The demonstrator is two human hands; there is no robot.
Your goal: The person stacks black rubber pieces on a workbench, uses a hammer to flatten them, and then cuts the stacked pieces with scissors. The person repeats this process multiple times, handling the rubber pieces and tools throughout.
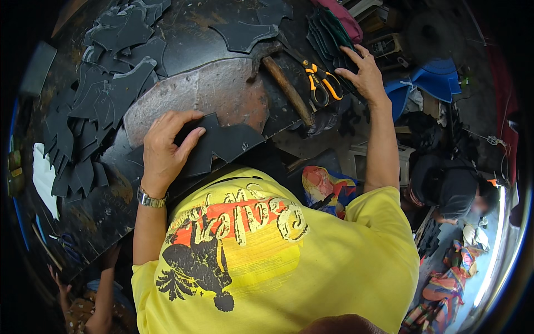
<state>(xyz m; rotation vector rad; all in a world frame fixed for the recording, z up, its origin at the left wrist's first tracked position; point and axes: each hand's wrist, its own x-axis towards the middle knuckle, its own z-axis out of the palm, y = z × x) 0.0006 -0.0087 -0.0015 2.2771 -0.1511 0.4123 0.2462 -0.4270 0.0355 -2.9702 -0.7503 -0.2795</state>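
Note:
My left hand (pixel 166 142), with a metal-band watch at the wrist, rests at the table's near edge. Its thumb and fingers curl onto a black cut-out sheet piece (pixel 231 140) with pointed corners, which lies close to my shirt. Far to the right, my right hand (pixel 364 75) reaches out with thumb and fingers apart. Its fingertips are at a stack of dark cut pieces (pixel 328 39). Just left of that hand lie scissors (pixel 322 83) with orange-and-black handles. A hammer (pixel 286 89) with a wooden handle sits beside them.
A worn metal plate (pixel 192 94) lies mid-table. Heaps of black cut pieces (pixel 105 94) cover the left side; another piece (pixel 245 36) lies beyond the plate. White scrap (pixel 44 178) sits at far left. People (pixel 100 300) (pixel 445 183) are at lower left and right.

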